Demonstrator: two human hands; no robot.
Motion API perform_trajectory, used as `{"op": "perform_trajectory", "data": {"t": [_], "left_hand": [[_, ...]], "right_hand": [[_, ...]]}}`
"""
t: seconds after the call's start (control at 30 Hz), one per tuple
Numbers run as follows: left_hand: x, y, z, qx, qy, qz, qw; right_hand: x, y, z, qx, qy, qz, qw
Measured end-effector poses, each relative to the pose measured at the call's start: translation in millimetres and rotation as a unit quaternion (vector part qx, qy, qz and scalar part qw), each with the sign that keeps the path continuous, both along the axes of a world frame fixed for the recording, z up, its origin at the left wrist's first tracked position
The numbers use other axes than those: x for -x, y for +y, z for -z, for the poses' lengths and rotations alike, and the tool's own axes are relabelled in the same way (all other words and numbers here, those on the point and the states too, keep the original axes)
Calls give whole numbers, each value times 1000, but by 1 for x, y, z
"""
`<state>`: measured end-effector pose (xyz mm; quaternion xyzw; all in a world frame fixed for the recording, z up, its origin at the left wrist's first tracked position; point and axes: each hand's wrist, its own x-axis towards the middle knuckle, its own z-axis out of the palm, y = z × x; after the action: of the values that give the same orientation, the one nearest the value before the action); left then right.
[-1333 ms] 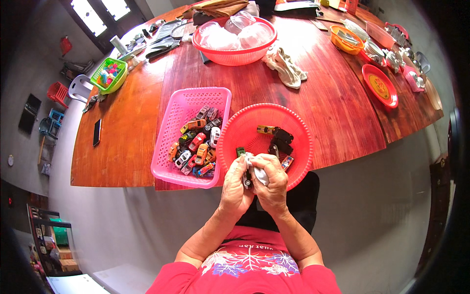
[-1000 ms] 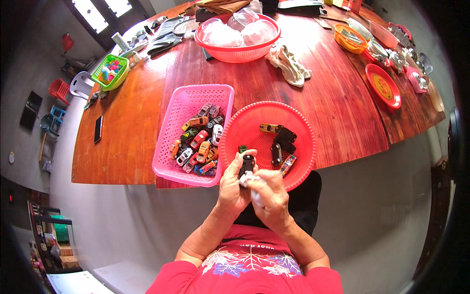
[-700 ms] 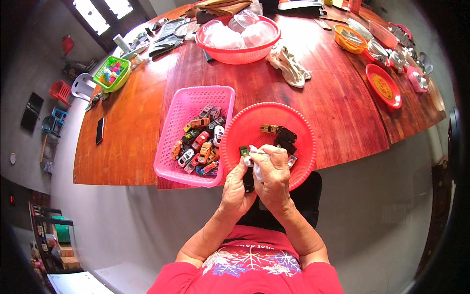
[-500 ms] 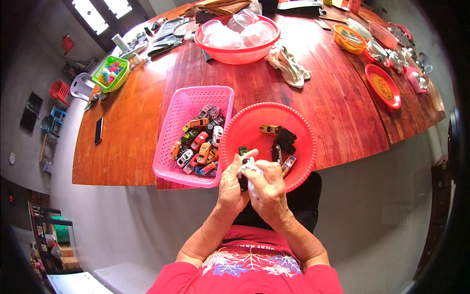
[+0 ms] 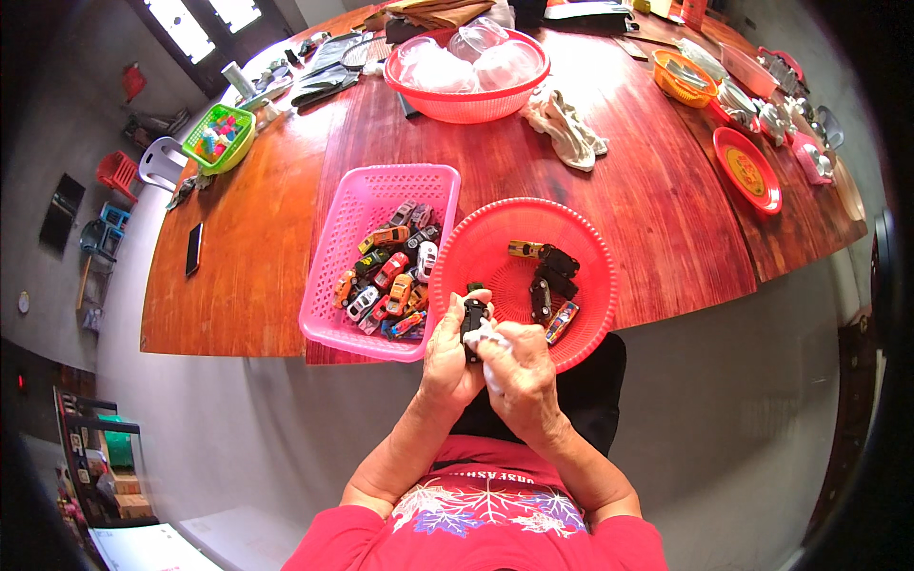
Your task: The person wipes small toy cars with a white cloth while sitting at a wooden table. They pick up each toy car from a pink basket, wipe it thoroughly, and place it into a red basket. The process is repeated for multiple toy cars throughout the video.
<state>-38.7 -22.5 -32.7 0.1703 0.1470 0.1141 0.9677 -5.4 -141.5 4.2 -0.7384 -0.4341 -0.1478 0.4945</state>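
A black toy car (image 5: 473, 318) lies in my left hand (image 5: 446, 360), whose fingers are closed round it. My right hand (image 5: 525, 377) pinches a white cloth (image 5: 489, 343) and presses it on the car's near end. Both hands are at the near edge of the round red basket (image 5: 595, 249), which holds several toy cars: a yellow one (image 5: 525, 248), dark ones (image 5: 558, 270) and a multicoloured one (image 5: 562, 322). Left of it, touching or nearly so, stands a pink rectangular basket (image 5: 328, 238) with a heap of toy cars (image 5: 392, 271) in many colours.
On the reddish wooden table (image 5: 657, 209) are a phone (image 5: 193, 249), a green basket of colourful pieces (image 5: 245, 152), a red basket of clear plastic (image 5: 466, 107), a crumpled pale cloth (image 5: 569, 133), a red plate (image 5: 769, 198) and an orange basket (image 5: 684, 92).
My right hand has drawn the cloth slightly down toward me, so more of the black toy car shows. The left hand keeps its hold.
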Motion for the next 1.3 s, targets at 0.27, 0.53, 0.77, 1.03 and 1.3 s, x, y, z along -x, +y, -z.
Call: {"op": "perform_trajectory", "data": {"t": [0.27,0.53,0.77,1.03,1.3], "left_hand": [[2,-3,-9,-19,-21,35,999],[4,3,-13,1,-24,55,998],[1,3,-21,28,-62,48,997],[-3,-2,-7,93,-85,48,991],[-3,-1,-18,67,-27,-11,997]], "right_hand": [[-6,-20,-7,-15,118,-143,983],[-1,-2,-2,-24,50,-81,995],[-2,-25,-7,-27,115,-141,983],[-9,-6,-1,4,72,-18,997],[8,-11,-9,-51,70,-82,993]]}}
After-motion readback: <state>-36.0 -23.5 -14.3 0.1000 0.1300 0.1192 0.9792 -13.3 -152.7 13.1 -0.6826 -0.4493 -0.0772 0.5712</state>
